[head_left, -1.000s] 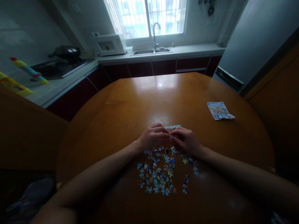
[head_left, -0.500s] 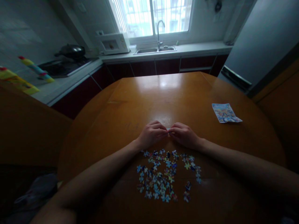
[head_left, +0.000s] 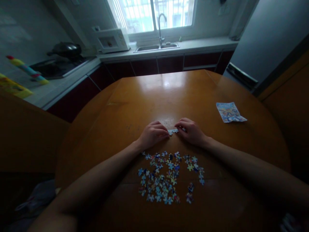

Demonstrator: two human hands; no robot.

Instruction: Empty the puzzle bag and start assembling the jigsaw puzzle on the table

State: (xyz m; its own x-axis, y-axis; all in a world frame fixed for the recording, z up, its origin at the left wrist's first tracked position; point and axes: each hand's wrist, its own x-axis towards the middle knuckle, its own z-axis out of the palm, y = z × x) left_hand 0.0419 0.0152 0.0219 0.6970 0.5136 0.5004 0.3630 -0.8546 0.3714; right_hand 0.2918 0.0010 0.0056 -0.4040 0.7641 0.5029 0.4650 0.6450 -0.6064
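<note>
My left hand (head_left: 153,133) and my right hand (head_left: 190,130) rest side by side on the round wooden table (head_left: 135,106). Both have their fingers curled and pinched on a short pale strip of joined puzzle pieces (head_left: 173,131) that shows between the fingertips. Just in front of my wrists lies a loose heap of several small colourful puzzle pieces (head_left: 166,177), spread flat on the wood.
A printed picture sheet (head_left: 230,112) lies on the table's right side. Behind the table runs a kitchen counter with a sink and tap (head_left: 159,45), a white microwave (head_left: 111,40) and a stove with a dark pot (head_left: 65,50). A grey fridge (head_left: 265,38) stands at right.
Both hands have slid slightly away from me on the table, still pinched together at the strip of joined pieces. The view has shifted a little.
</note>
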